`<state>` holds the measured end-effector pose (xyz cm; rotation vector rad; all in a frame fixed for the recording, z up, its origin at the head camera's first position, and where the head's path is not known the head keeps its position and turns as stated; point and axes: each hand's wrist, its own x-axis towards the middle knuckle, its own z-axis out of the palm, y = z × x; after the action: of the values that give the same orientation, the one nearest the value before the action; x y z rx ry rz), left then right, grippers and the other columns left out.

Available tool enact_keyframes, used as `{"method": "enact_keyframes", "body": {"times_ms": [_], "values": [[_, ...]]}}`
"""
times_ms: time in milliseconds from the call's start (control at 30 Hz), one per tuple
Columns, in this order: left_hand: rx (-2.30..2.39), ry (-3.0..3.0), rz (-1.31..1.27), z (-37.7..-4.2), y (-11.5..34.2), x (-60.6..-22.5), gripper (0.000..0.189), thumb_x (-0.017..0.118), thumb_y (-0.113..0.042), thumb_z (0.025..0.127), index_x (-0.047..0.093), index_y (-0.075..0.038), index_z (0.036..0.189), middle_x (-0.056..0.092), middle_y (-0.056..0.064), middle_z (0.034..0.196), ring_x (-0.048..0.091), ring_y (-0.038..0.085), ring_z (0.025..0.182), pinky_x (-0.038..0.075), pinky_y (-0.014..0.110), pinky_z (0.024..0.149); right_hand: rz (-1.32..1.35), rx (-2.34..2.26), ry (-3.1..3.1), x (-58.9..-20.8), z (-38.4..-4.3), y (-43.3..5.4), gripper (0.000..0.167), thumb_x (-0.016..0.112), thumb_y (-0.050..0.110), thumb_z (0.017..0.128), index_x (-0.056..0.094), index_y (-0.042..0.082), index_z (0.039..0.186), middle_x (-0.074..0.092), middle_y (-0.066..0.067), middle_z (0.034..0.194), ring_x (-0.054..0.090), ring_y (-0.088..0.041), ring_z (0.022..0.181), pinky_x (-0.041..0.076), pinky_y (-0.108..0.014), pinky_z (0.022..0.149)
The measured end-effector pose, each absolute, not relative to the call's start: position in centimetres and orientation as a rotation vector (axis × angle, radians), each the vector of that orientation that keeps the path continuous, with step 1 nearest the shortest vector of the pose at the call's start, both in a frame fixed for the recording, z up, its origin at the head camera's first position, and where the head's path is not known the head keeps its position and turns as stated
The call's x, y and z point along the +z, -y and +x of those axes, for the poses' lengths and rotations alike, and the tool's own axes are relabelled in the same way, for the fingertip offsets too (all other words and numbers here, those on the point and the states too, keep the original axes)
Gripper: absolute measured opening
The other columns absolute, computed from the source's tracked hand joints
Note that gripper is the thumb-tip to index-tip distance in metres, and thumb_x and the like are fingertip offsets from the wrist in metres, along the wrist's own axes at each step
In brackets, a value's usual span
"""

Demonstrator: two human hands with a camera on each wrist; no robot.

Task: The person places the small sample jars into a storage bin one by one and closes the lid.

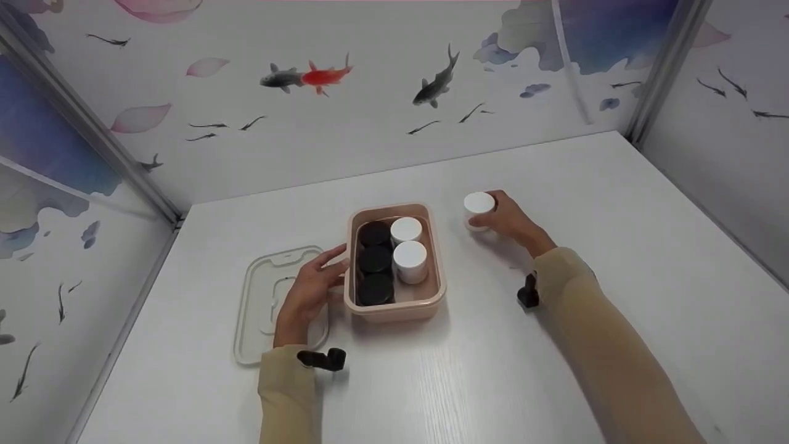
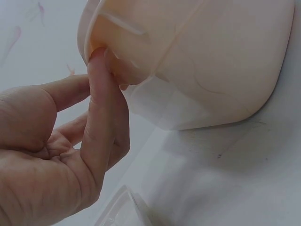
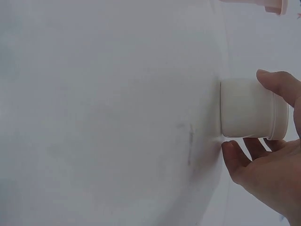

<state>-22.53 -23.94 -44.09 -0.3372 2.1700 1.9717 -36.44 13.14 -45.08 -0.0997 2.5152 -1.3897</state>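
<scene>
A pink plastic box (image 1: 394, 313) stands on the table with three black-lidded jars (image 1: 375, 259) in its left column and two white jars (image 1: 410, 254) in its right column. My left hand (image 1: 308, 290) touches the box's left outer wall, its fingertips (image 2: 99, 59) right under the rim in the left wrist view. To the right of the box, my right hand (image 1: 511, 219) holds another white jar (image 1: 479, 203) upright, thumb on one side and fingers on the other. In the right wrist view this white jar (image 3: 247, 108) has its base at the tabletop.
A pale lid (image 1: 249, 327) lies flat on the white table (image 1: 419, 382), partly under my left hand and forearm. Printed panels with painted fish enclose the table at the back (image 1: 370, 142) and both sides. Small black wrist mounts (image 1: 528, 293) stick out from my sleeves.
</scene>
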Motion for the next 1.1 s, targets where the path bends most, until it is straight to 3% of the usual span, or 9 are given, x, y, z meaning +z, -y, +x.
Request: {"method": "enact_keyframes", "body": {"times_ms": [467, 767, 1100], "values": [[1.986, -2.175, -0.308, -22.7, 24.0, -44.3, 0.049, 0.066, -0.028, 0.098, 0.053, -0.023, 0.145, 0.068, 0.013, 0.127, 0.071, 0.021, 0.103, 0.058, 0.033, 0.075, -0.239, -1.441, -2.541, -42.8, -35.5, -13.2, 0.082, 0.075, 0.027, 0.09, 0.027, 0.002, 0.153, 0.037, -0.02, 0.155, 0.033, -0.036, 0.146, 0.027, -0.053, 0.12], [2.003, -2.157, -0.304, -22.5, 24.2, -44.1, 0.049, 0.066, -0.027, 0.098, 0.053, -0.024, 0.145, 0.069, 0.014, 0.125, 0.071, 0.021, 0.1, 0.058, 0.032, 0.068, -0.381, -1.48, -2.554, -40.7, -34.5, -12.4, 0.085, 0.076, 0.037, 0.089, 0.031, 0.002, 0.151, 0.042, -0.018, 0.151, 0.039, -0.034, 0.142, 0.033, -0.052, 0.118], [1.998, -2.158, -0.318, -22.6, 24.1, -44.2, 0.048, 0.066, -0.027, 0.098, 0.054, -0.024, 0.144, 0.069, 0.014, 0.126, 0.07, 0.022, 0.102, 0.057, 0.032, 0.068, -0.473, -1.495, -2.537, -38.3, -32.7, -11.1, 0.078, 0.074, 0.031, 0.091, 0.033, 0.007, 0.152, 0.043, -0.015, 0.15, 0.04, -0.034, 0.141, 0.036, -0.054, 0.115]]}}
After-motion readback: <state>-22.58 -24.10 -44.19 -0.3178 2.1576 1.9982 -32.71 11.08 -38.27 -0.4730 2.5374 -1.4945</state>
